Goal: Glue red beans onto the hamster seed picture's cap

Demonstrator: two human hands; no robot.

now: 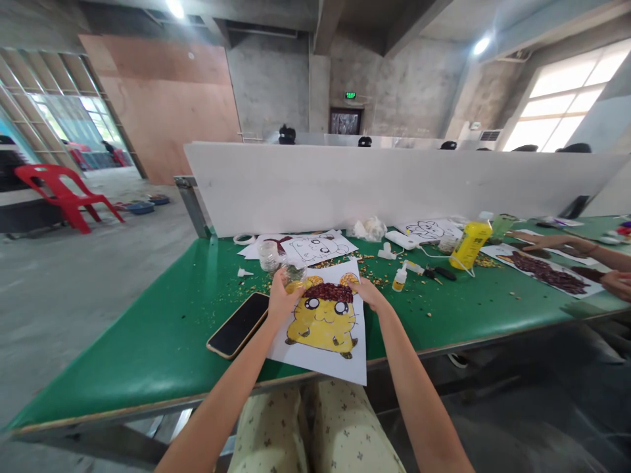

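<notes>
A sheet with a yellow hamster picture (pixel 323 323), its head covered in dark red grains, lies on the green table (pixel 148 341) in front of me. My left hand (pixel 282 299) grips a small clear plastic bottle (pixel 294 274) at the sheet's upper left corner. My right hand (pixel 369 293) rests with its fingers on the sheet's upper right edge, near the hamster's yellow ear. Loose corn kernels (pixel 367 269) lie scattered just beyond the sheet.
A black phone (pixel 238 323) lies left of the sheet. Beyond are an outline drawing sheet (pixel 318 247), a second clear bottle (pixel 269 255), small glue bottles (pixel 399 278), a yellow bottle (pixel 469 245) and a white partition (pixel 394 184). Another person's hands (pixel 618 282) work at far right.
</notes>
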